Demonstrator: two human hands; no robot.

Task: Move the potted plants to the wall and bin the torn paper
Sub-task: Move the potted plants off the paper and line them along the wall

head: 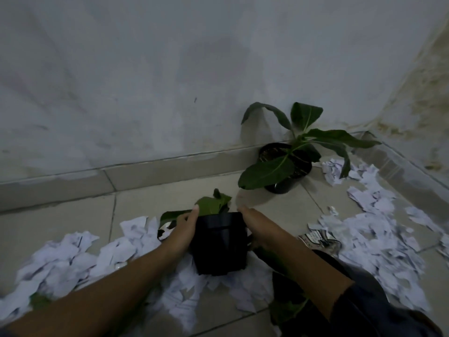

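Note:
A small plant in a black plastic grow bag [220, 246] is held between both hands just above the tiled floor. My left hand [185, 229] presses its left side with straight fingers. My right hand [257, 229] presses the right side the same way. Its green leaves [212, 205] stick out at the top, toward the wall. A second plant with large leaves stands in a round black pot [286, 166] against the wall near the corner. Torn white paper [371, 239] lies scattered over the floor on the right, and more torn paper [60, 261] on the left.
A white wall with a grey skirting [145, 171] runs across the back and meets a stained wall [425, 105] at the right. A crumpled printed wrapper [318, 239] lies among the paper. More leaves [286, 310] show under my right forearm.

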